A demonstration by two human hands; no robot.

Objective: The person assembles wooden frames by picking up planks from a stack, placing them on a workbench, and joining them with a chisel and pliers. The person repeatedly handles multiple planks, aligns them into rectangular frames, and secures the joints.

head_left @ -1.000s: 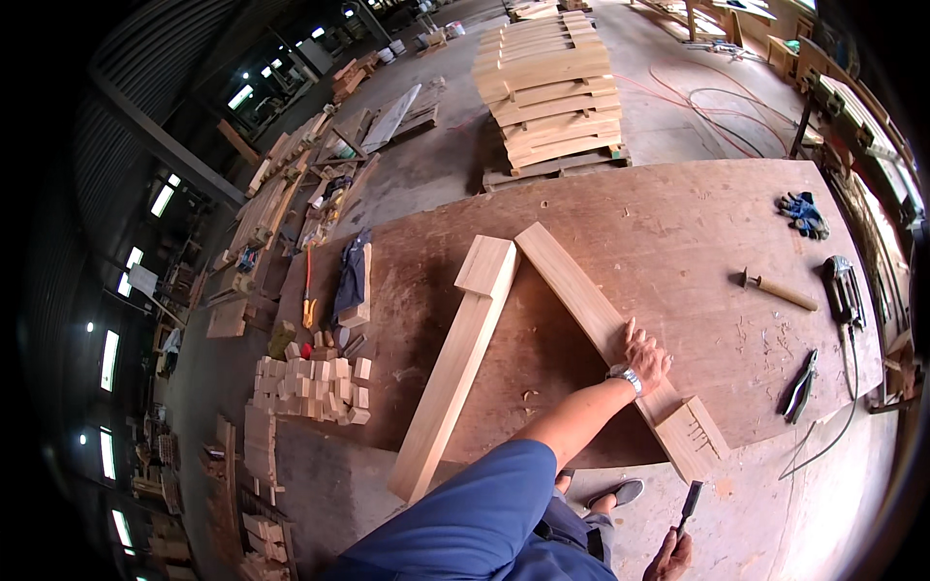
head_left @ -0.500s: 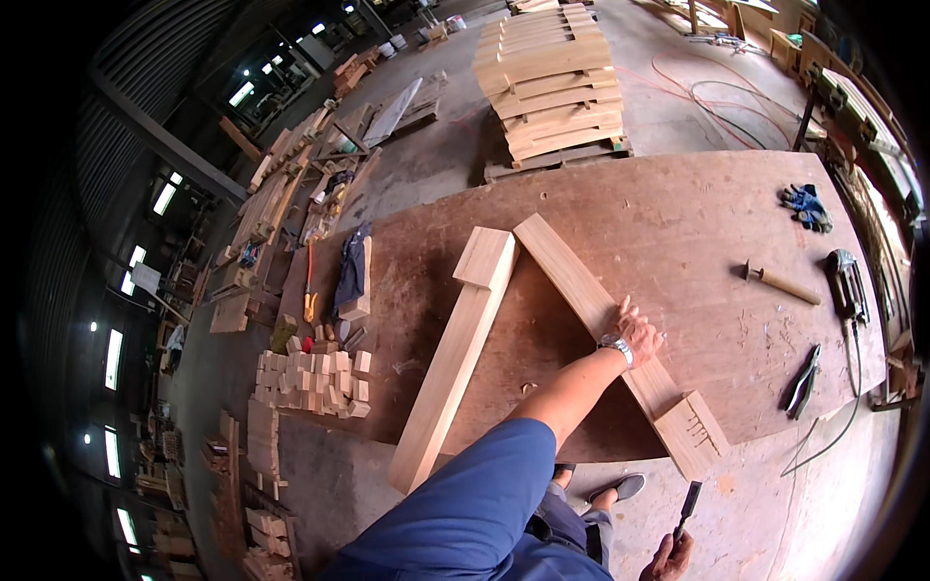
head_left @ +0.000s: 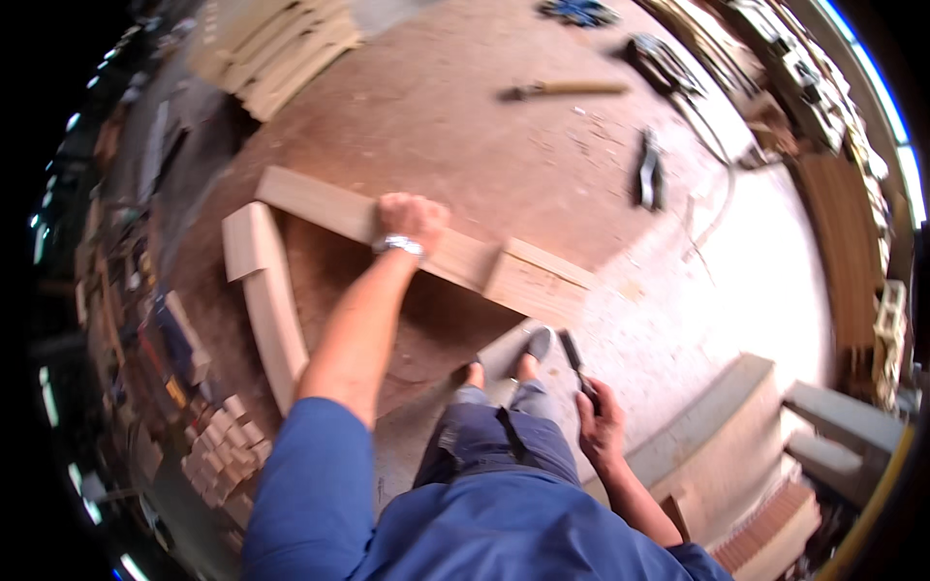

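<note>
My left hand (head_left: 414, 219), with a metal watch at its wrist, is closed over a long pale timber (head_left: 334, 208) that lies slantwise on the brown worktop (head_left: 436, 116). The timber's right end has a thicker stepped block (head_left: 538, 276) reaching past the table's near edge. Low on the right, clear of the table, my right hand (head_left: 603, 421) is wrapped round a chisel, its dark flat blade (head_left: 570, 351) pointing up and away. To the left rests a second timber (head_left: 271, 300) with a similar thicker end, close to the first one's far end. The picture is smeared by motion.
A wooden-handled hammer (head_left: 572, 88), pliers (head_left: 649, 169), a corded power tool (head_left: 664, 63) and blue gloves (head_left: 578, 12) lie on the worktop's far side. Small wood blocks (head_left: 228, 441) are heaped at left. Stacked boards (head_left: 717, 455) stand at lower right.
The view has swung to the right and down, so the table things appear shifted left and up. The timber looks turned flatter in the picture. Both hands keep their holds.
</note>
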